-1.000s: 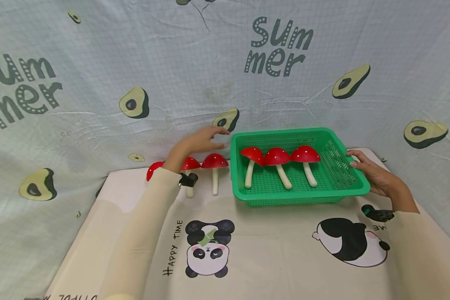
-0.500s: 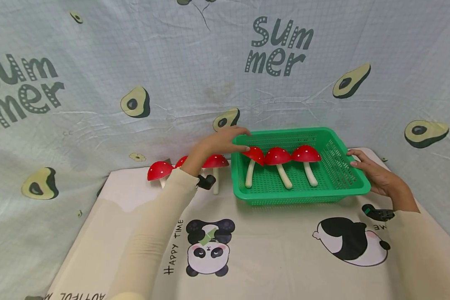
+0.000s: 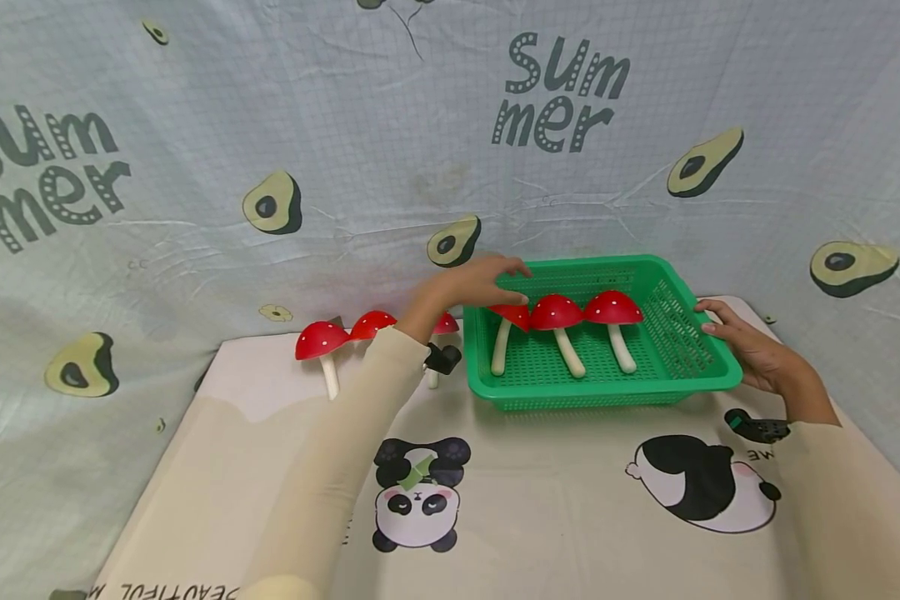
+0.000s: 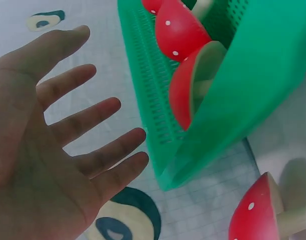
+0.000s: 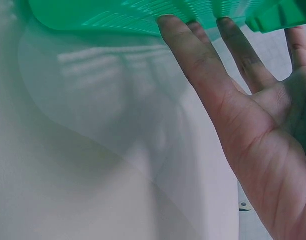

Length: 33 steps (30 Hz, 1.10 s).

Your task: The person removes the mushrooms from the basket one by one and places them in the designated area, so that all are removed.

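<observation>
A green plastic basket [image 3: 607,397] holds three toy mushrooms with red, white-dotted caps and pale stems: a left one [image 3: 501,348], a middle one [image 3: 556,313] and a right one [image 3: 613,309]. Over the basket's back left corner, my left hand [image 3: 482,282] reaches near the left mushroom, partly covering its cap in the head view. In the left wrist view its fingers are spread and bare, apart from the basket wall. At the basket's right side is my right hand [image 3: 753,350]; in the right wrist view its extended fingers [image 5: 195,57] touch the green wall.
Left of the basket, three more mushrooms lie along the table's back edge: a left one [image 3: 322,340], a middle one [image 3: 372,322] and a right one [image 3: 446,324], the last two partly behind my left arm. A printed cloth [image 3: 360,167] hangs behind the table.
My left hand has moved right, from above the mushrooms outside to the basket's left end. My right hand, the basket and the mushrooms have stayed in place.
</observation>
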Motion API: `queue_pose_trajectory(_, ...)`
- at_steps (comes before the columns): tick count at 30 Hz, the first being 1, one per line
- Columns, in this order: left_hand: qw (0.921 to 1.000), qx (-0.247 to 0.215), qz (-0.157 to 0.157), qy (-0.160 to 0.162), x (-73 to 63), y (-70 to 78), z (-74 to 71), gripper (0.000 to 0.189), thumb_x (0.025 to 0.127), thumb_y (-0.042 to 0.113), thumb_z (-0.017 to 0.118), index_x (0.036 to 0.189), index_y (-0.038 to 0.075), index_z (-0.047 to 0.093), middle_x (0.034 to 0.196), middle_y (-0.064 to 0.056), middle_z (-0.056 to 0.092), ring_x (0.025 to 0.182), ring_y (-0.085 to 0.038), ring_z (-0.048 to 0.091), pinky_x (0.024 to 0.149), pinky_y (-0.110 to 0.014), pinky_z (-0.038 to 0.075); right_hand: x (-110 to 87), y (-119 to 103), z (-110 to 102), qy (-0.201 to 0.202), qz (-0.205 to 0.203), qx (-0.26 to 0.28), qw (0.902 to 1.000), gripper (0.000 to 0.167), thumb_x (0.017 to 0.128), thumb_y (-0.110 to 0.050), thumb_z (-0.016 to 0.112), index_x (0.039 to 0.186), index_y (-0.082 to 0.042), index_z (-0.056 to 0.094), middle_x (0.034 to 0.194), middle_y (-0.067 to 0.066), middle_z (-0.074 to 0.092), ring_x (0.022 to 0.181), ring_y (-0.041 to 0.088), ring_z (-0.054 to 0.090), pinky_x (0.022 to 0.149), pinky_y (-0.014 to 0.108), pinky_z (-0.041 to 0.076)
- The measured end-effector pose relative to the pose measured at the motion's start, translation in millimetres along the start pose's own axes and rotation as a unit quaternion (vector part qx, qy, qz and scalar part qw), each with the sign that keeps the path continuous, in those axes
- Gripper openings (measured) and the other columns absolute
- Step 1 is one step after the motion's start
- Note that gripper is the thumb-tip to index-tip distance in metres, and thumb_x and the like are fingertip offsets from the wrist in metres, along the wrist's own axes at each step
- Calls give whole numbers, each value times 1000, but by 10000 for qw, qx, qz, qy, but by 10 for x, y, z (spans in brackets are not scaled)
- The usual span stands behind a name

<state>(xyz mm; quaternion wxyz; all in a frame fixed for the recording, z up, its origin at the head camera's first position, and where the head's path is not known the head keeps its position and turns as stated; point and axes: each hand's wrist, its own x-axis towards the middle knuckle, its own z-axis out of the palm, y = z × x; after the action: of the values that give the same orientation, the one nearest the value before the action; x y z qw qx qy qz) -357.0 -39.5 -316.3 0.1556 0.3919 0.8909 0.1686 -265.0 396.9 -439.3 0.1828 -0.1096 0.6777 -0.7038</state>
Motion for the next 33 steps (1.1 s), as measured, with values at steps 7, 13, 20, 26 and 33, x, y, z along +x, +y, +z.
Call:
queue_pose_trajectory(7,9989,-21,-296,-353,150,-29,37,56,101,34,62,150,12,47,153,-17,45,141,-31,41,114,-43,39,-19,11,-5,1,9,12,10000,26,112,-18,32,133,-33,31,122,-1,52,96,20,71,74,44,62)
queue_pose_trajectory(13,9967,48,-578,-566,244,-14,50,55,101,32,64,150,15,47,153,-15,45,141,-30,41,111,-44,40,-32,22,-22,28,-28,9,10000,26,112,-18,33,133,-33,31,121,0,52,95,20,71,73,43,62)
queue_pose_trajectory(20,9895,455,-834,-1088,375,3,105,53,101,30,63,150,17,46,157,-11,40,143,-28,37,111,-43,39,-17,37,-40,-170,-108,112,9997,27,112,-16,31,133,-33,30,123,1,50,96,20,71,73,42,62)
queue_pose_trajectory(26,9877,570,-902,-1142,446,28,139,53,100,31,66,148,17,48,155,-7,41,138,-25,40,109,-41,41,6,26,-48,-132,-101,9,9999,29,112,-17,32,135,-35,30,124,-2,52,97,19,71,73,42,62)
queue_pose_trajectory(33,9833,823,-1077,-1215,497,34,185,55,99,36,67,148,20,48,156,-6,40,134,-23,41,106,-40,42,6,17,-22,62,-1,41,10000,29,112,-17,34,134,-35,31,123,-2,53,96,20,71,73,44,62)
